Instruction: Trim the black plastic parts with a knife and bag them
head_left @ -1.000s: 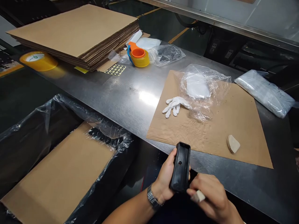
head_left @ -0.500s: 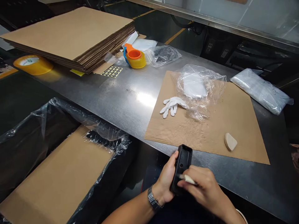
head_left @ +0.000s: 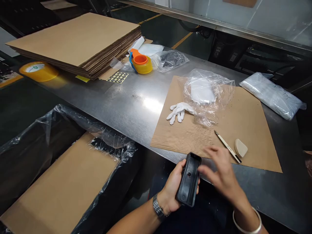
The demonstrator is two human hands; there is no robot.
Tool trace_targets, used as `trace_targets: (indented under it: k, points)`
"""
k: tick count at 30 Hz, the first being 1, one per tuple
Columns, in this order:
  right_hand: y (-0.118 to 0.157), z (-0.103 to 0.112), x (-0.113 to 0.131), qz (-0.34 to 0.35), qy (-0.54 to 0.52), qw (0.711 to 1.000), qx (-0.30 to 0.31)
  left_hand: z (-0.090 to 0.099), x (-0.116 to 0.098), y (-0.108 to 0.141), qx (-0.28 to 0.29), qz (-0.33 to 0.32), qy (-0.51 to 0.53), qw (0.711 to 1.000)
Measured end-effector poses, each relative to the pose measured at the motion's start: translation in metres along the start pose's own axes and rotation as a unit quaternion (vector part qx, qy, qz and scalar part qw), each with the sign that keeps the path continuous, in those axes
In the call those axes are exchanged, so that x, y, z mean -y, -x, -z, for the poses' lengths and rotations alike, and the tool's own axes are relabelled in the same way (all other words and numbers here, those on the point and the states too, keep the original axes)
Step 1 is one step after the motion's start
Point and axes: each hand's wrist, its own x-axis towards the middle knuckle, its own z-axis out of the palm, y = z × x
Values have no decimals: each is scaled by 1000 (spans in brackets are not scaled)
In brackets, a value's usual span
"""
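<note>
My left hand [head_left: 172, 187] is wrapped round a black rectangular plastic tray-like part [head_left: 189, 183], its hollow side with a small round hole facing up. Just right of it, my right hand [head_left: 220, 169] is slightly blurred, with thumb and fingers spread and nothing held. A slim cream-coloured pen-like knife [head_left: 226, 146] with a dark end lies on the cardboard sheet [head_left: 255, 130], beyond my right hand. Beside it rests a beige rounded block [head_left: 240, 148]. Farther back on the cardboard lie a white glove [head_left: 180, 112] and a crumpled clear plastic bag [head_left: 224, 94] with white contents.
A stack of cardboard sheets [head_left: 78, 39] stands on the metal table [head_left: 126, 107], near an orange tape dispenser [head_left: 140, 61], a yellow tape roll [head_left: 39, 71] and a sticker sheet [head_left: 118, 77]. A wrapped plastic packet [head_left: 273, 94] lies right. A plastic-lined bin [head_left: 29, 130] stands lower left.
My right hand has let go of the pen-like knife, which now lies on the cardboard, and has opened. The black part has turned its hollow side more towards me.
</note>
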Motion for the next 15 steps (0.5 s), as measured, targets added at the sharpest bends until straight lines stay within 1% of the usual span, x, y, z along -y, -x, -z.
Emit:
trace_targets:
  k: [1, 2, 4, 5, 6, 8, 12, 15]
  points:
    - [1, 1, 17, 36, -53, 997, 42, -2, 1, 1, 9, -8, 17, 1000]
    - [2, 1, 31, 47, -89, 992, 77, -4, 1, 2, 19, -16, 33, 999]
    - [2, -1, 50, 30, -127, 985, 109, -8, 2, 4, 28, -27, 50, 998]
    - [1, -2, 53, 14, -138, 984, 116, -9, 3, 5, 22, -29, 45, 998]
    - [0, -3, 53, 2, -146, 982, 119, -10, 4, 5, 12, -34, 36, 999]
    - [-3, -5, 43, -13, -157, 980, 120, -9, 6, 5, -8, -35, 5, 999]
    - [-10, -4, 14, -23, -200, 973, 109, -5, 11, 6, -19, 25, -56, 998]
    - [-16, -1, 1, -42, -271, 952, 135, -5, 12, 8, -17, 59, -71, 996]
